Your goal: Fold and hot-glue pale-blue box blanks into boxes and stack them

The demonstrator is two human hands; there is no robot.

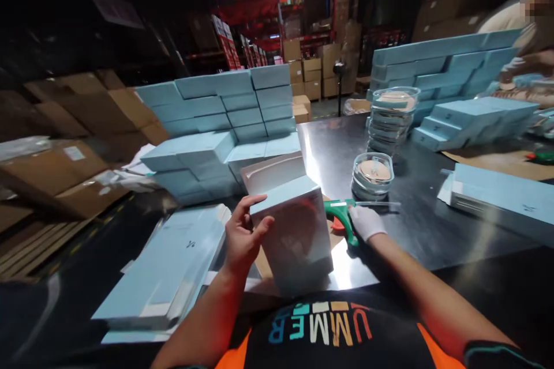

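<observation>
My left hand (242, 236) grips the upper left edge of a light blue carton box (294, 236) that stands tilted on the dark metal table (415, 225). My right hand (366, 222), in a white glove, is closed on the green handle of a tool (341, 216) lying beside the box, its thin blade pointing right. A clear round container with a tan disc inside (373, 174) stands just behind the tool.
Flat blue carton blanks (168, 268) lie at my left. Stacked blue boxes (225, 121) form a wall behind. A tall stack of clear containers (392, 118) and more blue boxes (471, 118) stand at right, where another person's hands (526, 63) work.
</observation>
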